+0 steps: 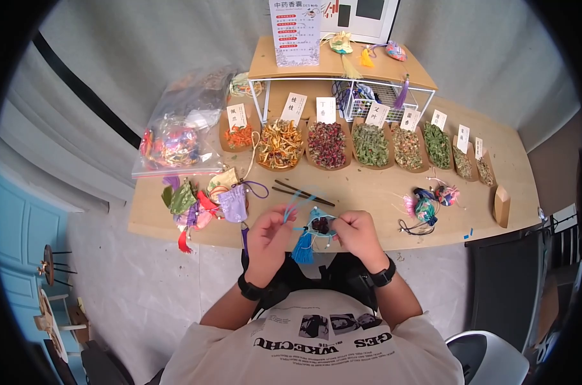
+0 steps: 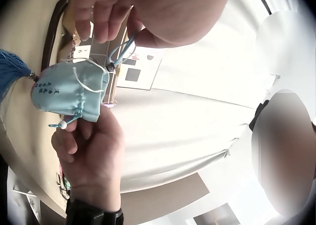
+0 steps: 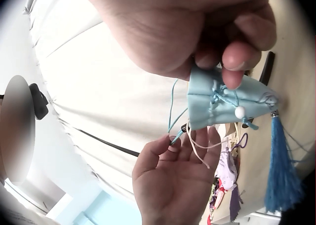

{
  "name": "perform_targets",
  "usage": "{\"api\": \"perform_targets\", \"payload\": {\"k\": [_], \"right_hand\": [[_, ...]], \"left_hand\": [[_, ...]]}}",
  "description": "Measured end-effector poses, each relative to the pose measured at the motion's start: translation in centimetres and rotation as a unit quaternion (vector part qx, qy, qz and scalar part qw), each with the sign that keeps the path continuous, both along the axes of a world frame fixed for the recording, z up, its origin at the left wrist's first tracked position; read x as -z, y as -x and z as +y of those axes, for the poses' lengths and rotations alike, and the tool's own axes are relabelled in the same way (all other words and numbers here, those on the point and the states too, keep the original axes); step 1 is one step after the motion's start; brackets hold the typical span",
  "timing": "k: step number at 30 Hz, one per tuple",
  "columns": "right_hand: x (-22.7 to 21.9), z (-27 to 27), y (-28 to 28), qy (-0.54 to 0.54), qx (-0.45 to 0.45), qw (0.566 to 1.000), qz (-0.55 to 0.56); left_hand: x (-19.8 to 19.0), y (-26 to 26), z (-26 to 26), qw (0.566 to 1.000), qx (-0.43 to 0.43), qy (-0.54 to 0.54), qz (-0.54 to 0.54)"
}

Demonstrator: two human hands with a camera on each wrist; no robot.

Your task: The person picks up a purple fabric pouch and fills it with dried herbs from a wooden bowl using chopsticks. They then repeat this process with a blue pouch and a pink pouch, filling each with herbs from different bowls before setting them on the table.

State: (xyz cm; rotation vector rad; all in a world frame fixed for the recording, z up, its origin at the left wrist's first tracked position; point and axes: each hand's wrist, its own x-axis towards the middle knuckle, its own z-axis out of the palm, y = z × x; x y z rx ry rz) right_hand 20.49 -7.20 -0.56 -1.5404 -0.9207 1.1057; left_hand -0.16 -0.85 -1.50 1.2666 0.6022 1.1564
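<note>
The left hand (image 1: 268, 242) pinches a blue cord (image 3: 178, 135) between thumb and forefinger, its remaining fingers loosely bent. The right hand (image 1: 360, 239) grips the light blue pouch (image 2: 66, 89) at the rim of its mouth, thumb against bent forefinger. The pouch sits between the two sets of fingers, nearer the right; its mouth is open and dark filling (image 1: 320, 224) shows inside. A white bead (image 3: 240, 112) lies just beside the right fingertips, on the drawstring. A blue tassel (image 1: 303, 249) (attached at the pouch's base) hangs between the hands. Just beyond the fingers, two dark sticks (image 1: 303, 192) lie on the table (image 1: 380, 192). A lilac pouch (image 1: 233, 203) lies left of the left fingers; farther out stands a row of filled paper trays (image 1: 223, 131).
</note>
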Motion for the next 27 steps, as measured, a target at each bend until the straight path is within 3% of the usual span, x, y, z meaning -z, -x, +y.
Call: {"api": "perform_targets", "payload": {"k": [2, 8, 12, 14, 15, 17, 18, 21, 25, 27], "right_hand": [[0.1, 0.0, 0.0, -0.005, 0.002, 1.000, 0.001], [-0.1, -0.4, 0.0, -0.009, 0.015, 0.999, 0.046], [-0.6, -0.9, -0.2, -0.038, 0.003, 0.997, 0.068], [-0.7, -1.0, -0.3, -0.051, -0.001, 0.997, 0.064], [-0.8, -1.0, -0.3, -0.069, -0.008, 0.996, 0.057], [-0.7, -1.0, -0.2, -0.087, -0.017, 0.995, 0.052], [-0.4, -0.9, -0.2, -0.103, -0.023, 0.994, 0.042], [-0.6, -0.8, 0.3, -0.110, -0.043, 0.992, 0.051], [-2.1, -1.0, 0.9, -0.075, -0.072, 0.987, 0.122], [-2.4, -1.0, 0.9, -0.068, -0.057, 0.988, 0.127]], "left_hand": [[0.5, 0.6, -0.1, 0.995, -0.023, 0.079, -0.047], [1.8, 2.8, 0.0, 0.985, -0.044, 0.133, -0.104], [2.1, 3.6, -0.1, 0.986, -0.094, 0.132, -0.049], [1.7, 3.1, -0.1, 0.976, -0.203, -0.046, 0.065], [1.0, 3.3, -0.1, 0.976, -0.203, -0.046, 0.065], [-0.8, 4.0, -0.3, 0.926, -0.112, -0.264, 0.244], [-1.0, 4.0, -0.3, 0.931, -0.035, -0.263, 0.252], [-3.2, 1.4, -1.2, 0.913, 0.026, -0.296, 0.278], [-2.2, -1.0, -0.9, 0.913, 0.050, -0.297, 0.275], [-2.2, -1.7, -0.6, 0.931, 0.103, -0.242, 0.253]]}}
